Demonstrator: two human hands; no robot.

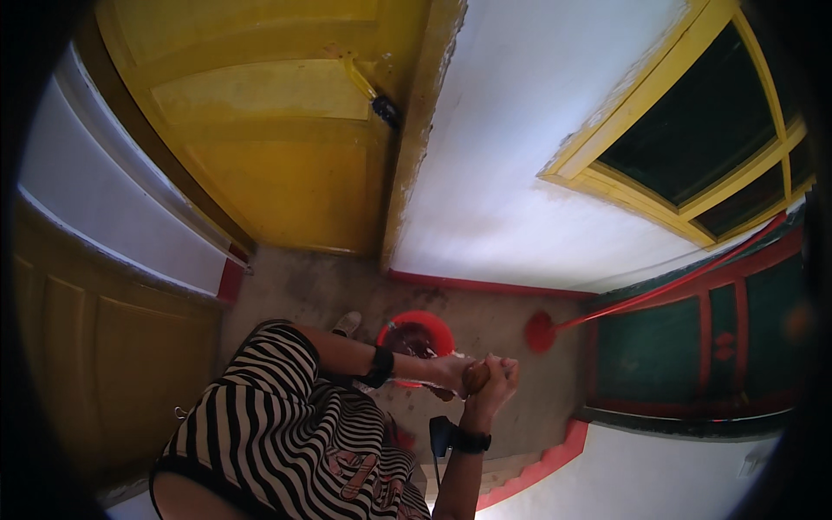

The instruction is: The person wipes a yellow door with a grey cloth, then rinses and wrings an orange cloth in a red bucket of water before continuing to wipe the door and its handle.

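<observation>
My left hand [448, 374] reaches in from the left, looks wet, and meets my right hand [499, 383] just right of a red plastic basin [442, 326]. Between them is a rounded brown object [476, 377], whose kind I cannot tell; the fingers of my right hand curl around it. Another brown piece [442, 393] shows below my left hand, partly hidden. The basin stands on the floor, holding dark-looking contents, partly covered by my left forearm. Both wrists wear black bands. My left fingers are mostly hidden.
A red long-handled tool with a round head [539, 331] leans by the green and red cabinet [656, 351]. Ahead are a yellow door [292, 188] and a white wall [494, 214]. A shoe [348, 323] rests left of the basin. A red-edged step border [552, 465] lies lower right.
</observation>
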